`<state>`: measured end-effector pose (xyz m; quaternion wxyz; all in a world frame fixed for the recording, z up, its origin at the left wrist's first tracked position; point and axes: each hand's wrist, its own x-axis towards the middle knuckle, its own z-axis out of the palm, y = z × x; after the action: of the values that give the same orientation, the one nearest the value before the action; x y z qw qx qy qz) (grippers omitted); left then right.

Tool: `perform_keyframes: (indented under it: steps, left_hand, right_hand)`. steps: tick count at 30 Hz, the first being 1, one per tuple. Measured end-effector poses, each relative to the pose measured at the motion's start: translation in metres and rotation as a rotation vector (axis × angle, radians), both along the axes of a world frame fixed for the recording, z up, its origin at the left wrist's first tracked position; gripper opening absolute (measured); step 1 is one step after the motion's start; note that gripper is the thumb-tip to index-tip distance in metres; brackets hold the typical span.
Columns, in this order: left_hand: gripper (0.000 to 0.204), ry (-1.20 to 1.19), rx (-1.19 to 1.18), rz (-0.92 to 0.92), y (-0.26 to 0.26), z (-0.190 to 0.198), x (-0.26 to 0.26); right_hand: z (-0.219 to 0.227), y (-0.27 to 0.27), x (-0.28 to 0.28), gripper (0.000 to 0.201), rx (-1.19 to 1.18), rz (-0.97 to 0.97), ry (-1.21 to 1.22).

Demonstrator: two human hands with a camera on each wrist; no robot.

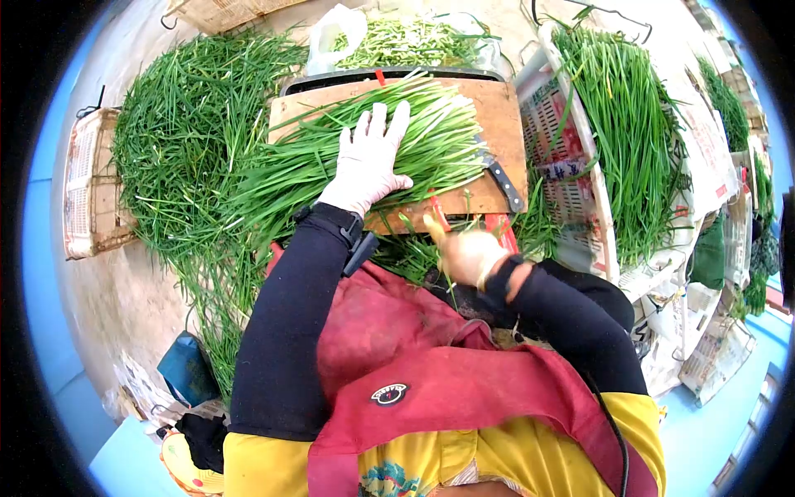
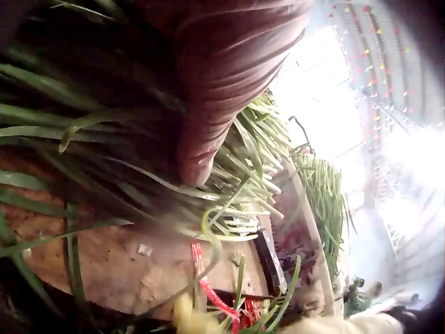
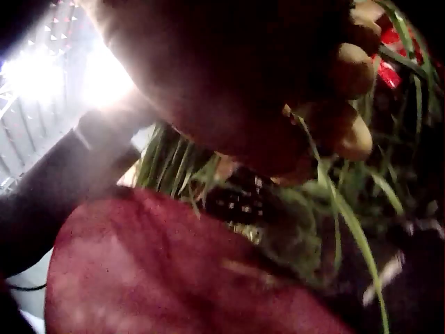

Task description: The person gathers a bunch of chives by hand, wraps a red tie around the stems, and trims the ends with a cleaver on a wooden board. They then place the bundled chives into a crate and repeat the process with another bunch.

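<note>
In the head view, the gloved left hand rests spread, palm down, on a bundle of long green stalks with pale cut ends, lying across a wooden board. A black-handled knife lies at the board's right, its blade partly under the stalks. The gloved right hand, blurred, is just off the board's front edge. In the right wrist view its fingers are loosely bent, with a thin leaf against them; nothing else shows in them. The left wrist view shows a left finger against the stalks.
A large heap of green leaves lies left of the board. Behind it is a plastic bag beside pale cut pieces. A crate with upright green stalks stands at the right. Red strips hang at the front edge.
</note>
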<state>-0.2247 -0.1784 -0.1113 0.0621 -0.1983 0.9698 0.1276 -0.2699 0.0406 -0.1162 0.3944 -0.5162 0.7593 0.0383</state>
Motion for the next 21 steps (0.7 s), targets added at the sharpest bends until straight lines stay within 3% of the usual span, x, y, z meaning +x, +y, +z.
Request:
perform_keyframes:
  steps: [2, 4, 5, 6, 8, 10, 11, 12, 14, 16, 19, 20, 21]
  left_hand:
    - [0.125, -0.012, 0.015, 0.004, 0.001, 0.001, 0.000]
    - [0.125, 0.013, 0.024, -0.005, 0.001, -0.001, 0.000]
    - [0.125, -0.006, 0.026, -0.001, 0.000, 0.000, -0.001]
    - [0.125, -0.029, 0.027, 0.007, 0.000, 0.002, -0.001]
    - [0.125, -0.007, 0.029, 0.006, -0.001, 0.000, 0.001]
    - [0.125, -0.012, 0.036, 0.003, -0.001, 0.002, 0.000]
    - [0.124, -0.015, 0.038, 0.004, -0.001, 0.003, 0.000]
    - [0.124, -0.010, 0.036, 0.004, 0.000, 0.004, 0.000]
    - [0.124, -0.022, 0.040, 0.003, -0.001, 0.006, 0.000]
    - [0.123, -0.030, 0.053, 0.005, -0.003, 0.007, 0.000]
    - [0.118, -0.041, 0.099, 0.011, -0.006, 0.015, 0.000]
    - [0.118, -0.034, 0.098, 0.017, -0.008, 0.019, 0.000]
    - [0.114, -0.024, 0.137, 0.009, -0.010, 0.024, 0.001]
  right_hand:
    - [-0.018, 0.029, 0.013, 0.030, 0.143, 0.351, -0.224]
    - [-0.007, 0.052, 0.015, 0.028, 0.108, 0.265, -0.552]
    - [0.005, 0.054, 0.008, 0.029, 0.027, 0.184, -0.571]
    - [0.003, 0.052, 0.000, 0.029, -0.011, 0.156, -0.529]
    - [0.014, 0.044, -0.017, 0.028, -0.335, 0.036, -0.298]
    - [0.020, 0.030, -0.020, 0.042, -0.513, -0.167, -0.075]
    - [0.017, 0.024, -0.023, 0.059, -0.455, -0.151, -0.024]
    - [0.008, 0.018, -0.023, 0.063, -0.432, -0.147, 0.056]
    - [-0.012, 0.013, -0.026, 0.061, -0.345, -0.128, 0.027]
    - [-0.033, 0.014, -0.028, 0.052, -0.433, -0.082, 0.071]
    - [-0.017, 0.004, -0.037, 0.016, -0.570, -0.254, -0.034]
    - [-0.002, -0.003, -0.040, 0.017, -0.631, -0.362, -0.184]
    - [-0.008, -0.008, -0.050, 0.016, -0.671, -0.327, -0.181]
